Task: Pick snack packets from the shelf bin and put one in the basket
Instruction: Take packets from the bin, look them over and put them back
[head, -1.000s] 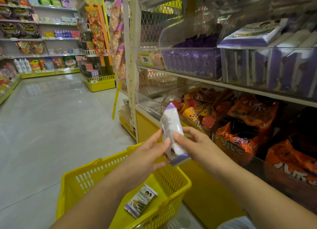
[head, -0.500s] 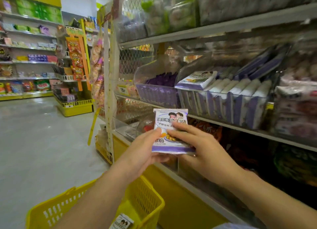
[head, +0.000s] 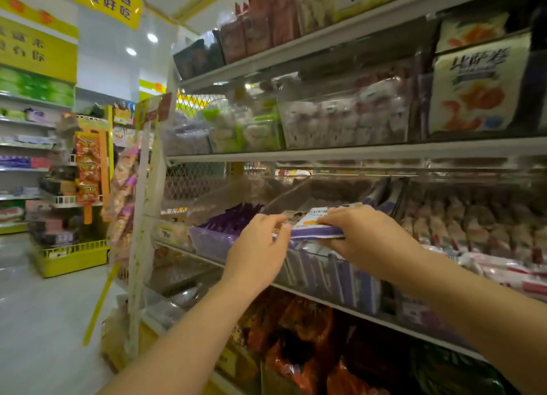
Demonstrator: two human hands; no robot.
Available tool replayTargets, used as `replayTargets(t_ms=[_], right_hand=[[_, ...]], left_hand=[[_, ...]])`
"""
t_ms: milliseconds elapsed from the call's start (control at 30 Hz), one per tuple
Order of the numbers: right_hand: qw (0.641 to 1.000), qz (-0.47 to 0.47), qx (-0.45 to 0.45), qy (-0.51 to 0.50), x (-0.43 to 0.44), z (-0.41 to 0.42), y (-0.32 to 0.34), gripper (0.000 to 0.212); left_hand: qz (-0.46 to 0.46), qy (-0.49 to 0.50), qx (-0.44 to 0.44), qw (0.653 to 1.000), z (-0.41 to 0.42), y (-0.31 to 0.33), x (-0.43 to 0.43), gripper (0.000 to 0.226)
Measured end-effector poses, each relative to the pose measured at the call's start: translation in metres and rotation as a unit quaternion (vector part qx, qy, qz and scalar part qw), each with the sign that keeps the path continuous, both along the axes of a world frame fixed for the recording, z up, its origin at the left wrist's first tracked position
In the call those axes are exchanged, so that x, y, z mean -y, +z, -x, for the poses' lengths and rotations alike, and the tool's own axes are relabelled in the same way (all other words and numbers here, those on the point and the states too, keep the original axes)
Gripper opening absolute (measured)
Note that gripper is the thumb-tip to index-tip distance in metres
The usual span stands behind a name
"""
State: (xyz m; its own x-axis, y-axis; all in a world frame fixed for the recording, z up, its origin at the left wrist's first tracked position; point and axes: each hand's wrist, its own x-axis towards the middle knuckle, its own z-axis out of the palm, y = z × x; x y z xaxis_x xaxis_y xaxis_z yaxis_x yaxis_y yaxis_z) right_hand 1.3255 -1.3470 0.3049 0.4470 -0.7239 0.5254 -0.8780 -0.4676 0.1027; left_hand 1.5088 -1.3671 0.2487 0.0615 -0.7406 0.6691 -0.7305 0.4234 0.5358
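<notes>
Head view: a shop aisle, seen close up against a rack of snack shelves; the edges of the view are blurred.
Right hand (head: 367, 235): reaches forward over the bin, palm down, fingers curled over the packet's right half and grasping it.
Left hand (head: 257, 243): raised beside the right one, fingers bent, with the thumb and fingertips pinching the packet's left end.
Packet (head: 313, 227): white with a purple edge and a small orange picture. It is held flat between both hands, at the open top of the bin and just above the packs inside.
Bin (head: 322, 273): clear plastic, standing on the middle shelf (head: 310, 295) and filled with a row of upright purple-and-white packs (head: 355, 285).
Next bin (head: 213, 240): touching it on the left, also clear, holding darker purple packs.
Right of the bin: rows of pale pink and brown wrapped snacks (head: 473, 223), too blurred to read.
Upper shelf (head: 355, 152): clear tubs of pale sweets (head: 346, 119) and, further right, a large white bag (head: 476, 90) with orange pictures.
Below: orange and dark bags (head: 299, 335) under the middle shelf.
Aisle: a pale glossy floor (head: 44, 320) on the left, a yellow display rack (head: 71, 257) with hanging orange packets, more shelves behind it, and a yellow sign (head: 106, 1) overhead.
</notes>
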Motion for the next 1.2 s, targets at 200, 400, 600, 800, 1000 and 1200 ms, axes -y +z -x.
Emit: replayTargets(t_ms=[200,400,600,800,1000,1200], right_hand=[[0.989,-0.047,-0.104,-0.098,0.041,-0.015,-0.010,0.039],[0.971,-0.117,-0.197,-0.065,0.051,0.003,-0.003,0.062],[0.974,-0.163,-0.159,-0.018,0.059,0.009,0.032,0.046],[0.984,-0.077,-0.141,-0.071,0.093,0.026,0.074,0.038],[0.960,-0.134,-0.183,-0.164,0.124,0.047,0.073,0.040],[0.969,-0.022,-0.163,-0.186,0.130,0.046,0.069,0.022]], left_hand=[[-0.002,-0.031,0.130,0.991,-0.002,-0.011,0.036,0.042],[-0.020,-0.050,0.235,0.970,-0.002,-0.018,0.055,0.044],[0.007,-0.071,0.239,0.969,-0.009,-0.021,0.066,0.048],[0.017,-0.084,0.251,0.964,-0.012,-0.020,0.067,0.061],[-0.002,-0.094,0.263,0.960,-0.010,-0.017,0.068,0.050],[0.006,-0.102,0.258,0.961,-0.011,-0.018,0.070,0.050]])
